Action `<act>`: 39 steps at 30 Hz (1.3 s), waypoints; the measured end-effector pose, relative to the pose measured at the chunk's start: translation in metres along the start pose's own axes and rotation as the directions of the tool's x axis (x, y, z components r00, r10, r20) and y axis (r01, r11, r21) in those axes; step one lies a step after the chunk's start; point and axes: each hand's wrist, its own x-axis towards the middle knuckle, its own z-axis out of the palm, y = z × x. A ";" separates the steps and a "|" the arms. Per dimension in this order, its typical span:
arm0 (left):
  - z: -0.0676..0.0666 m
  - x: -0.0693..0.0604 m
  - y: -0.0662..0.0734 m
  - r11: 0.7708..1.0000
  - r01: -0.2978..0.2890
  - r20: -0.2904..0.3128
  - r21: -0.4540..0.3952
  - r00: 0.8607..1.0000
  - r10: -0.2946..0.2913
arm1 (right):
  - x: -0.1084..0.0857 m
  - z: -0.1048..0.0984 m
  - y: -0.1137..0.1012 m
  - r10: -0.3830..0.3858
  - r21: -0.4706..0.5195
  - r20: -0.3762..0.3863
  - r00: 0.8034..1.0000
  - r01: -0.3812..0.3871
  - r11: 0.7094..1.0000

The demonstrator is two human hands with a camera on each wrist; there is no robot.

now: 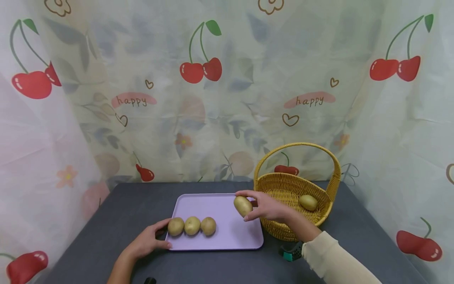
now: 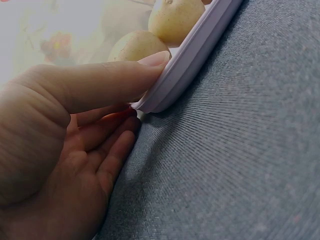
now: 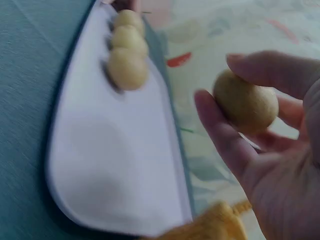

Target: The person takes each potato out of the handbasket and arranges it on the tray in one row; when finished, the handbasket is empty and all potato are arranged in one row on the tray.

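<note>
A potato (image 1: 242,206) is held between the thumb and fingers of my right hand (image 1: 269,206), above the right part of a lilac tray (image 1: 230,236). In the right wrist view the same potato (image 3: 246,102) shows clear of the tray. My left hand (image 1: 147,240) holds the tray's left end, its thumb on the rim (image 2: 175,80) in the left wrist view. Close to those fingers, three potatoes sit in a row on the tray: a left one (image 1: 175,227), a middle one (image 1: 192,225) and a right one (image 1: 208,226).
A wicker basket (image 1: 280,232) with a tall arched handle stands right of the tray, one potato (image 1: 308,202) inside. My right forearm passes in front of it. A printed curtain (image 1: 227,130) closes off the back and sides of the dark table (image 1: 142,209).
</note>
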 end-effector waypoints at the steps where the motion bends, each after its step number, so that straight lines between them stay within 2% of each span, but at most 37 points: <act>1: 0.000 0.000 0.000 1.000 0.001 -0.001 0.003 1.000 -0.001 | 0.002 0.005 0.000 -0.008 -0.018 -0.008 1.000 0.007 1.000; 6: 0.000 0.001 0.000 1.000 -0.007 -0.003 0.001 1.000 0.007 | 0.014 0.033 0.007 -0.063 -0.215 -0.113 0.992 0.037 0.976; 8: 0.000 0.000 0.000 1.000 -0.016 -0.002 0.002 1.000 0.016 | 0.019 0.043 0.012 -0.071 -0.258 -0.166 0.984 0.027 0.966; 12: 0.000 0.000 0.000 1.000 -0.023 0.000 0.006 1.000 0.023 | 0.030 0.061 0.025 -0.063 -0.288 -0.248 0.967 -0.011 0.957; 19: -0.001 0.001 0.000 1.000 0.004 -0.006 0.015 1.000 -0.004 | 0.044 0.083 0.045 -0.018 -0.289 -0.317 0.948 -0.079 0.954; 26: -0.001 -0.001 0.002 1.000 -0.007 0.009 0.014 1.000 0.007 | 0.049 0.096 0.059 0.017 -0.292 -0.352 0.936 -0.127 0.948; 30: -0.001 -0.001 0.004 1.000 -0.019 0.004 0.009 1.000 0.019 | 0.050 0.098 0.060 0.011 -0.297 -0.359 0.933 -0.125 0.946; 39: 0.000 -0.001 0.002 1.000 -0.022 -0.002 0.002 1.000 0.022 | 0.053 0.095 0.061 -0.017 -0.367 -0.288 0.958 -0.094 0.925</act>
